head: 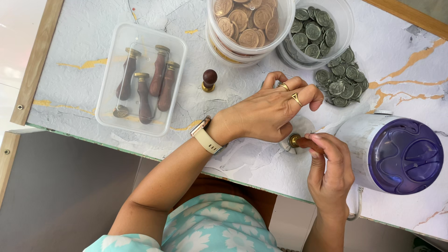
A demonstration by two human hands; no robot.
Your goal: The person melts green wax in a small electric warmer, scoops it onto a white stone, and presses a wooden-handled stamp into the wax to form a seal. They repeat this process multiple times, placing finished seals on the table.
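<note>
Right hand [330, 175], lower right of frame: fingers curled tight around a brass-headed wooden stamp [303, 142], its head against a pale round pad [301, 127]; left hand [268, 113], centre: fingers loosely bent, resting over that pad, grasping nothing visible; upper frame: tubs of copper seals [245, 23] and grey seals [313, 30]; upper left: box of stamps [141, 79].

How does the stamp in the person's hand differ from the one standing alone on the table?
The held stamp lies tilted sideways, gripped by the right hand with the left hand at its brass head; the lone stamp stands upright, untouched. The held stamp's handle is mostly hidden by fingers; the lone stamp's dark round knob shows fully. Both have wooden handles and brass heads.
</note>
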